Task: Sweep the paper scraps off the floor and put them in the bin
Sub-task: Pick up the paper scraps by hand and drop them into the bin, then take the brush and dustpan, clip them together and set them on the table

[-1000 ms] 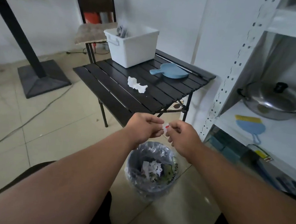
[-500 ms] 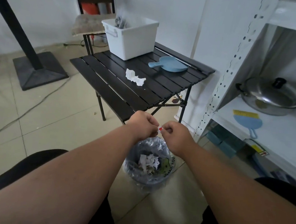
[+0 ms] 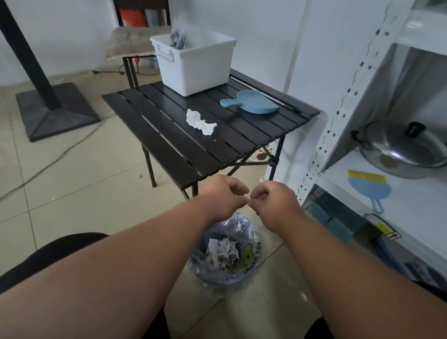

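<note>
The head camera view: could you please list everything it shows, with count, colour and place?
bin: one, dark with a clear liner, on the floor below the hands
paper scraps: several, white, inside the bin
crumpled paper: one, white, on the slatted table
slatted table: one, black, beyond the bin
tub: one, white, at the table's far end
dustpan: one, light blue, on the table beside the tub
brush: one, blue with yellow bristles, on the white shelf
lidded pot: one, steel, on the shelf behind the brush
pedestal table: one, black, far left
chair: one, dark, behind the tub
left hand: one, curled, above the bin
right hand: one, curled, fingertips meeting the left hand's
</note>
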{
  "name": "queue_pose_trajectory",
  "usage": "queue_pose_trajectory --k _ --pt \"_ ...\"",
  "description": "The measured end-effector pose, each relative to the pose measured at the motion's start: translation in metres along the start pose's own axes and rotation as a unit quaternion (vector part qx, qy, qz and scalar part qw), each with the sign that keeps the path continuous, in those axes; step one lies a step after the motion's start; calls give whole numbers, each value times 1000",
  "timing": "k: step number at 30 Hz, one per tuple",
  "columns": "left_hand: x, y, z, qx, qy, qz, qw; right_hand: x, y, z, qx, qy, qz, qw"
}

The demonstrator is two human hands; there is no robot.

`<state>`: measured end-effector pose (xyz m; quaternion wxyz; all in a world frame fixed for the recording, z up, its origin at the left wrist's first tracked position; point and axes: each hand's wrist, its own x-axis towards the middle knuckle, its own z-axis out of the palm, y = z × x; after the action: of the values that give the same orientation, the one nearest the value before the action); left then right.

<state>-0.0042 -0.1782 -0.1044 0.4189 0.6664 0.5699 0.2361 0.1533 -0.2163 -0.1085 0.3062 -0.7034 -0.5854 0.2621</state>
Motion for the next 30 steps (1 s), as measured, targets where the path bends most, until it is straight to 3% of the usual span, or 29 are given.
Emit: queue_pose_trajectory --k 4,8,13,20,24,30 --pt "20 36 32 -76 -19 20 997 17 10 -53 24 49 35 998" --pt "40 80 88 -75 -56 33 995 23 51 -117 -7 116 82 990" --pt "70 127 172 -124 -104 5 987 41 121 -183 -61 123 209 968" --pt "130 150 269 -116 -128 -41 984 75 199 -212 -96 136 339 926" --pt "143 159 291 -61 -132 -27 989 94 210 -213 -89 108 363 921" --pt "172 143 322 -85 -126 -56 987 105 214 -211 -33 85 399 913"
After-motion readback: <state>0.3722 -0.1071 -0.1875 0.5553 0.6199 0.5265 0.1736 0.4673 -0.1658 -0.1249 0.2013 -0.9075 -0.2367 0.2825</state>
